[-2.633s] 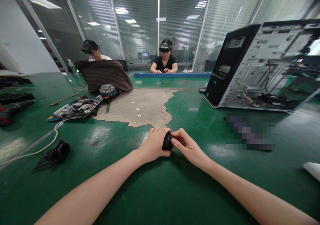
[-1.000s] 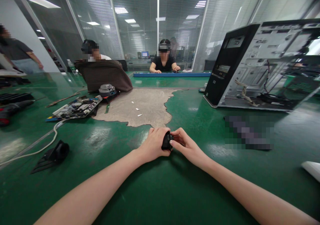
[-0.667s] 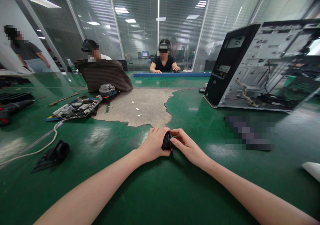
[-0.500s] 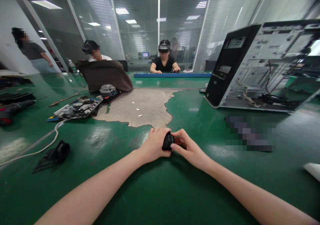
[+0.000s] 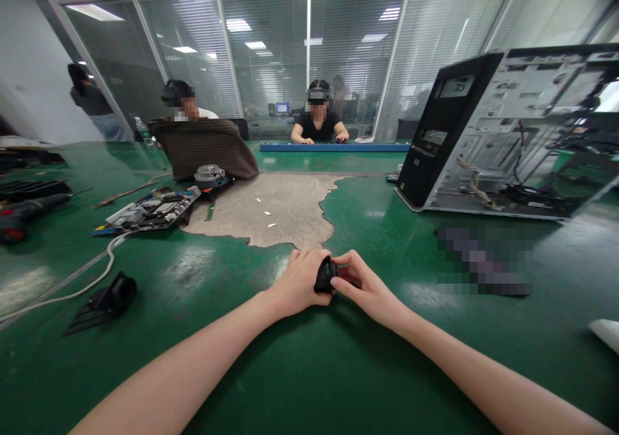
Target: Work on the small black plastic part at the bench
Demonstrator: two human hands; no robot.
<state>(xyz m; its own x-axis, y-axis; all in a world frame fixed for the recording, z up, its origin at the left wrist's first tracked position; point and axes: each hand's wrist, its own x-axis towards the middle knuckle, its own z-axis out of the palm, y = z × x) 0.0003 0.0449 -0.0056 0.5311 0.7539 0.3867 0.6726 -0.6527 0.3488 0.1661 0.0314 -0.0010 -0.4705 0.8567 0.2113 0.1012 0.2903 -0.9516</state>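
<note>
The left hand [image 5: 298, 281] had its fingers clamped around the small black part [image 5: 325, 275], seemingly to steady it. The right hand's fingers pinched its exposed side, perhaps for turning.

Head view looks forward and down (hands at mid-distance).

Beyond the bench's [image 5: 377, 196] far edge, the standing person [image 5: 94, 103] has moved right — now nearer the glass partition [image 5: 265, 55] — and the black-shirted person [image 5: 318, 125] has parted both hands.
</note>
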